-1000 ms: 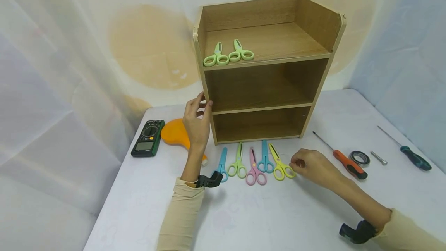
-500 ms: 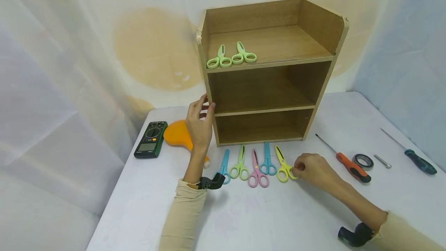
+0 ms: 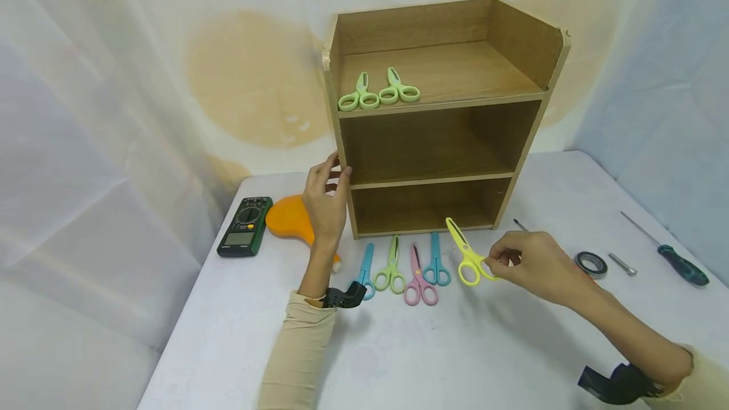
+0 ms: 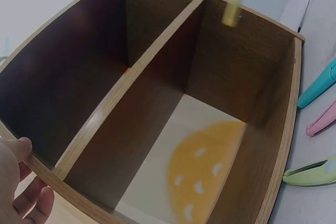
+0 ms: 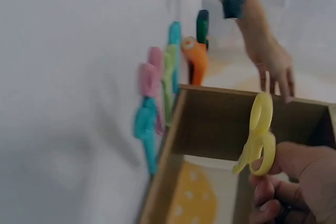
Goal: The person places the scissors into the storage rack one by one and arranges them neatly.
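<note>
My right hand pinches one handle ring of the yellow scissors, lifted above the table with the blades pointing up toward the shelf. In the right wrist view the yellow scissors hang from thumb and fingertips. My left hand grips the left side panel of the wooden shelf, thumb at its front edge. Two light green scissors lie on the top board. Before the shelf lie blue scissors, green scissors, pink scissors and a second blue pair.
At the left are a multimeter and an orange paddle-shaped object partly behind my left forearm. On the right lie a black ring, a bolt and a green-handled screwdriver. My right hand covers most of an orange-handled screwdriver.
My right hand has taken hold of the yellow scissors and raised them off the table. The left hand stays on the shelf's side.
</note>
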Demonstrator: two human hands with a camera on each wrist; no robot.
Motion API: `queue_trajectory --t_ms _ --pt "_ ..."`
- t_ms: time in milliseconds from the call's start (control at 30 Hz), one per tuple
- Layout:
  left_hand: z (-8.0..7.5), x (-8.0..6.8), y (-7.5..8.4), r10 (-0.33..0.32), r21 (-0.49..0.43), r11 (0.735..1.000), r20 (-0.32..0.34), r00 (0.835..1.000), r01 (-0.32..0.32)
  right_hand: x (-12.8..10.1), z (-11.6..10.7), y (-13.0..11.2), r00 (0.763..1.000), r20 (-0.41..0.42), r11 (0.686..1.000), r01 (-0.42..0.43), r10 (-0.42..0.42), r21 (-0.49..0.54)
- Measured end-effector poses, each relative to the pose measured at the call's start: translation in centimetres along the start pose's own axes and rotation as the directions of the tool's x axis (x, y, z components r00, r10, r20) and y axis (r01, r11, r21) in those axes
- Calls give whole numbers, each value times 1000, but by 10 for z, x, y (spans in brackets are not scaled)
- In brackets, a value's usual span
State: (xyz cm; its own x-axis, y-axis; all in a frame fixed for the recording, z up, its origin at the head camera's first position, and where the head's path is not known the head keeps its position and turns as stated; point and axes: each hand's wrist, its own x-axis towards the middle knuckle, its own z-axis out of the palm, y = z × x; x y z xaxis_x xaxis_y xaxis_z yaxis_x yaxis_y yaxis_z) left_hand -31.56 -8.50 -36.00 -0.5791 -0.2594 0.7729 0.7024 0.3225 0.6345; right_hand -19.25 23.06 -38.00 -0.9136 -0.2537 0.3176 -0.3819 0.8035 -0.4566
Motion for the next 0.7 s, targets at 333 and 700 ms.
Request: queue_trajectory --t_ms 333,700 --pt "-1 0 -2 11 5 1000 -10 1000 -11 20 -48 -29 979 -101 984 172 -176 -44" --pt "0 -1 -1 8 -5 1000 -5 1000 -8 51 -97 -61 966 -155 977 194 -207 -90"
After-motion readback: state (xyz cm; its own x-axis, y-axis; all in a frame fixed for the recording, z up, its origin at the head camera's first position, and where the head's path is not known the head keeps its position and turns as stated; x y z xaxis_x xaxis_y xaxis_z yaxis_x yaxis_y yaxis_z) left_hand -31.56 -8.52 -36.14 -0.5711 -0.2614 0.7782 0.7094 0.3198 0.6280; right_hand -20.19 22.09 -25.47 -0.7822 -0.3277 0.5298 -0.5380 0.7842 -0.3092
